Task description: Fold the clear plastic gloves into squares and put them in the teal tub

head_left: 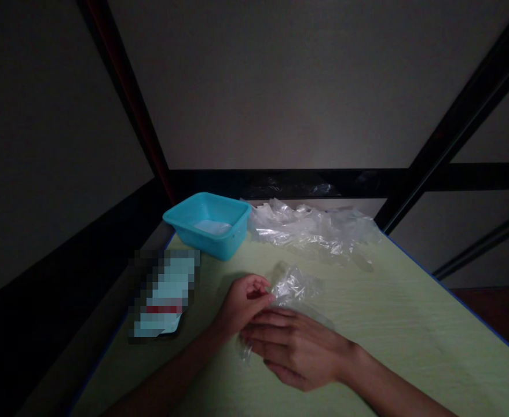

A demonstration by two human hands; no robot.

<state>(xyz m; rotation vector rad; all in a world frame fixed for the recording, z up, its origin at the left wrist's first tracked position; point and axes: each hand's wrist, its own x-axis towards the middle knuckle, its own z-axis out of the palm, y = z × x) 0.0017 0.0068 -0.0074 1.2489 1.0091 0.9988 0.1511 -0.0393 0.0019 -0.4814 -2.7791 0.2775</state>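
**Grip unclear, with slips and mix-ups possible**

Your piece of clear plastic film (295, 284) lies crumpled on the pale green table (402, 324), in front of you, partly under your hands. Your left hand (248, 298) is half curled, thumb and fingertips at the film's near edge; whether they pinch it, you cannot tell from this angle. Your right hand (300, 347) lies back upward over the film, fingers stretched toward the left hand and close together. Its thumb and palm are hidden, so whether it grips or merely presses is uncertain too. A scrap of film shows below its fingertips.

The likeliest trouble is losing the edge: the film looks thin and slick, and your right hand covers much of it. If you pull with one hand while the other presses, it could stretch or tear. The dim light and see-through film make folds easy to miss.

Beyond lies a loose heap of clear plastic (319, 226), near enough that a wide sweep could drag or mix pieces. The blue basin (234, 237), with something whitish (213, 226) inside, stands beside that heap. A pixelated object (169, 289) lies left of your left forearm; a careless elbow could nudge it.
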